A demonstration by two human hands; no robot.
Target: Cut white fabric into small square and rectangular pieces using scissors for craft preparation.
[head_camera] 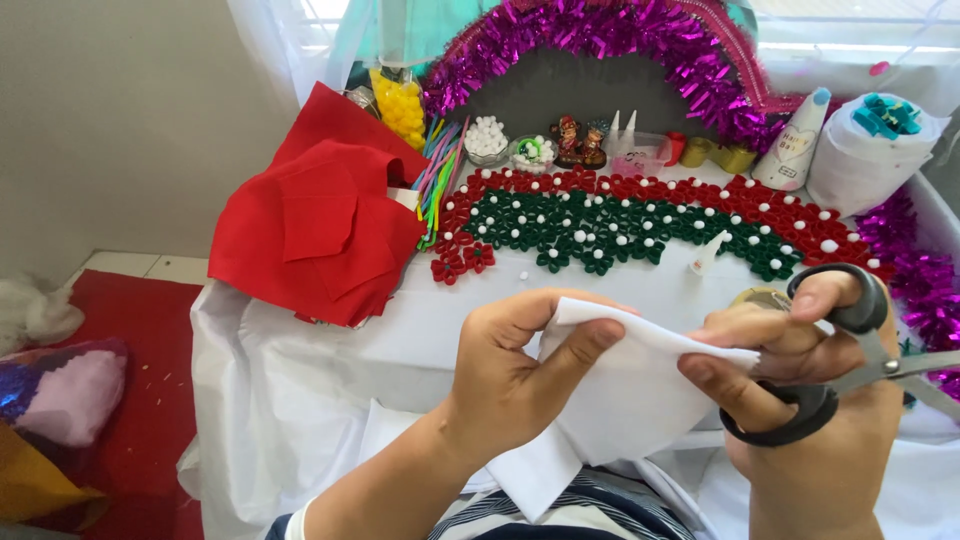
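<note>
Above the white-covered table (330, 350): left hand (510, 375) pinching folded white felt (620, 390), right hand (800, 400) fingers looped through black-handled scissors (850, 365); risk: felt slipping, a crooked cut.

L hand (510, 375) fingers pinched shut, palm down; R hand (800, 400) fingers curled, thumb up.

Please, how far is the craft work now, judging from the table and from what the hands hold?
Looks done: an arch of red and green loop flowers with white beads lies on the white table cloth. In hand: the left hand pinches a folded white felt piece, and the right hand holds black-handled scissors at its edge; no cut is visible. Probably left: the red felt pile looks unused.
</note>
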